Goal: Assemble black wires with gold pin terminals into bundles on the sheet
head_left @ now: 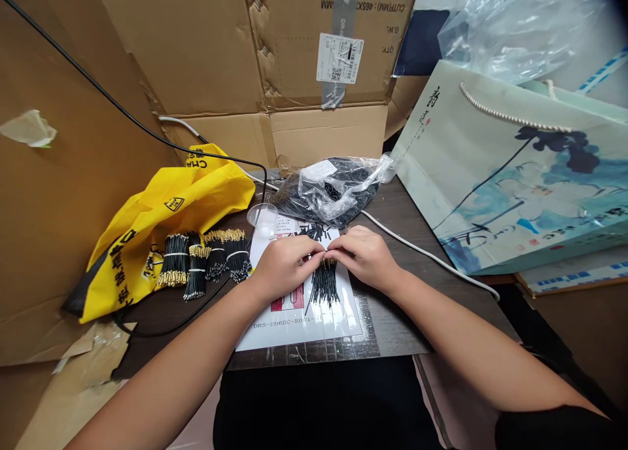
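Gift bag point(510, 175) (floral), cardboard point(196, 44) behind

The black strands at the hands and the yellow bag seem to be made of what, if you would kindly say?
Black strands: probably plastic-coated wire, being thin and smooth-looking; their gold-coloured ends look like metal.
Yellow bag: perhaps thin plastic or non-woven fabric, given its soft folds and printed lettering; I cannot tell which.

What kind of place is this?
Probably a makeshift workbench: a dark tabletop walled with cardboard at the back and left, banded bundles of black, gold-ended pieces by a yellow bag, and the left hand and right hand at a similar bunch.
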The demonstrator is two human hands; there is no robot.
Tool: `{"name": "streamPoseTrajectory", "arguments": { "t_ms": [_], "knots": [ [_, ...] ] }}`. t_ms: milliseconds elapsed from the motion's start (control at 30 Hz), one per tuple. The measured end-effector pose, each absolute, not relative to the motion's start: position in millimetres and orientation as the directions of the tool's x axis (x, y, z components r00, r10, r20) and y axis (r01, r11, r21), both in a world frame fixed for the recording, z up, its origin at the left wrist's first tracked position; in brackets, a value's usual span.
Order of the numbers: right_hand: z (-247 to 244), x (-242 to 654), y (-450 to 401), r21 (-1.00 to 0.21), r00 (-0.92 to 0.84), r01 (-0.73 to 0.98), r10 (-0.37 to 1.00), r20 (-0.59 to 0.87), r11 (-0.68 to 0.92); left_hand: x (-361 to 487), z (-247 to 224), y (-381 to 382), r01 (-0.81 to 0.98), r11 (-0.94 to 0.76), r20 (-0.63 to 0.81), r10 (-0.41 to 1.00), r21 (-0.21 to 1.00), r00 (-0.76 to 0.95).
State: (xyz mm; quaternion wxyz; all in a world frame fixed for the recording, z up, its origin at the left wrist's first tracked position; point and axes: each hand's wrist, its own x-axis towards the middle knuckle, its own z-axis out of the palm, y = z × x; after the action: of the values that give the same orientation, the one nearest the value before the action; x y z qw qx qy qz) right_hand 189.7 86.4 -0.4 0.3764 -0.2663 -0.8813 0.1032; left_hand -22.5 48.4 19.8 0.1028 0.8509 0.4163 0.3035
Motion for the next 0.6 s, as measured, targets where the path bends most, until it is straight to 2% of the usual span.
{"name": "streamPoseTrajectory", "arguments": {
  "t_ms": [600],
  "knots": [
    [9, 191, 84, -0.36, -0.631, 0.391, 0.532, 0.565, 0.847, -24, 22, 47, 0.629, -0.646, 0.499, 0.753, 0.432, 0.43]
  ]
}}
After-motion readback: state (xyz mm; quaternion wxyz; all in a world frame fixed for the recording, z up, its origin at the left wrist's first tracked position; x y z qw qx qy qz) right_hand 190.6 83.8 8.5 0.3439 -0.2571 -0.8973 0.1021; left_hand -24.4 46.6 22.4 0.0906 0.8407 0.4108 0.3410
